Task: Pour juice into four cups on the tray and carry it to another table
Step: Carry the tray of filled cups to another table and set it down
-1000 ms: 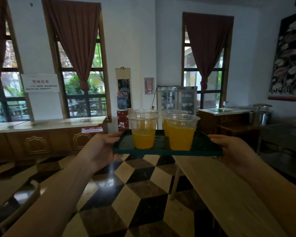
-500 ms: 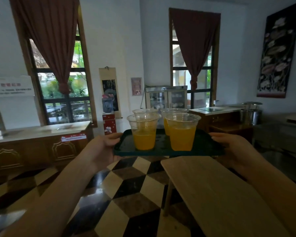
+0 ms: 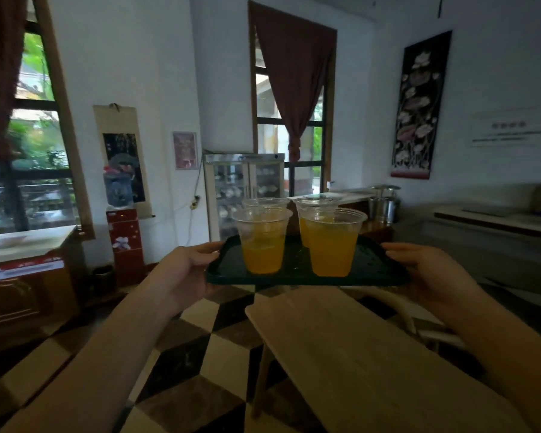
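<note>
Gripping dark green tray [image 3: 372, 270] of four orange-filled clear cups [image 3: 262, 242], both hands' grip curled round its ends.

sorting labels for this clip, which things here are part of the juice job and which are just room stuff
Part of the job:
dark green tray
four cups of orange juice
left hand
right hand
light wooden table

Just around:
red water dispenser
glass-door cabinet
metal pot
</note>
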